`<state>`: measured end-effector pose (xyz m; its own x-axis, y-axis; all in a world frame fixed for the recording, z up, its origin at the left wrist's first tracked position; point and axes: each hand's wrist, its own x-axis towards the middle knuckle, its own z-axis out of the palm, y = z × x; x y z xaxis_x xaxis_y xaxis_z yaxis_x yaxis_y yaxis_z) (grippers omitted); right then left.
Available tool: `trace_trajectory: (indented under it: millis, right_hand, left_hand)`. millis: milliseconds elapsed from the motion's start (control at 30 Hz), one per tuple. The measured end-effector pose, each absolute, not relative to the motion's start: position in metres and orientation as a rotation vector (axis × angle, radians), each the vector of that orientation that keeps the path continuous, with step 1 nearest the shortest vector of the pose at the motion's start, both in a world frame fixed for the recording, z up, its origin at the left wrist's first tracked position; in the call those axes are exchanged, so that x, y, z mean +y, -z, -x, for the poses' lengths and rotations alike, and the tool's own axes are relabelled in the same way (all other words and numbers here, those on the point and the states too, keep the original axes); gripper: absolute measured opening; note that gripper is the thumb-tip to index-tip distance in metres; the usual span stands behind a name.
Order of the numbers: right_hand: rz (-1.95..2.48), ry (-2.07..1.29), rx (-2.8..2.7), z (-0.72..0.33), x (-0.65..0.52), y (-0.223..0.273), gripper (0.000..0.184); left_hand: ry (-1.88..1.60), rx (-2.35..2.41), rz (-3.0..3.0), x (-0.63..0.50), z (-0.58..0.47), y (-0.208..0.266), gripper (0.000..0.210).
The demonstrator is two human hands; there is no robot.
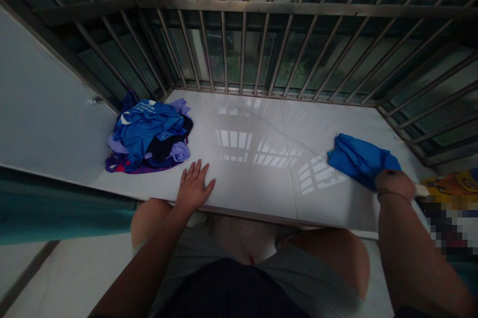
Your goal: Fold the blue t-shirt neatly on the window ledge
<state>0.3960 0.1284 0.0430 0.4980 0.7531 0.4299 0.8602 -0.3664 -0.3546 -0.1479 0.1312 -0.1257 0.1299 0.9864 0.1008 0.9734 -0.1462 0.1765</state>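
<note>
My left hand (193, 186) lies flat on the white tiled ledge (254, 178) near its front edge, fingers spread, holding nothing. Just beyond it, at the left end, is a heap of crumpled clothes (149, 134): a blue garment with white print on top, with black, lilac and purple pieces under it. At the right end lies a blue garment (358, 159), apparently folded into a flat bundle. My right hand (396, 186), a dark band at its wrist, is closed on the near right corner of this garment; its fingertips are hidden.
Metal window bars (242, 49) rise along the back and both sides of the ledge. A teal curtain (67, 208) hangs at the left. Beyond my right hand is a yellow printed item (453, 186), beside a blurred patch. My knees are against the ledge's front.
</note>
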Motion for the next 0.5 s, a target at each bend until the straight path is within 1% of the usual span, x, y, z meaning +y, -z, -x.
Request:
trace_trajectory:
  millis: [133, 300, 367, 467, 500]
  right_hand:
    - [2.239, 0.212, -1.289, -0.415, 0.126, -0.04, 0.042]
    - [2.382, 0.17, -1.106, -0.432, 0.132, -0.03, 0.032]
    - [2.247, 0.17, -1.219, -0.409, 0.123, -0.026, 0.028]
    - [1.762, 0.099, -1.543, -0.34, 0.086, -0.025, 0.027]
    - [1.625, 0.048, -1.626, -0.312, 0.069, -0.027, 0.025]
  left_hand:
    - [-0.306, 2.014, -2.31, 0.131, 0.147, 0.126, 0.069]
    - [-0.33, 2.01, -2.311, 0.132, 0.148, 0.128, 0.069]
    - [-0.357, 2.008, -2.297, 0.134, 0.15, 0.129, 0.068]
    - [-0.414, 1.967, -2.217, 0.133, 0.15, 0.125, 0.066]
    - [-0.443, 1.922, -2.172, 0.131, 0.148, 0.122, 0.068]
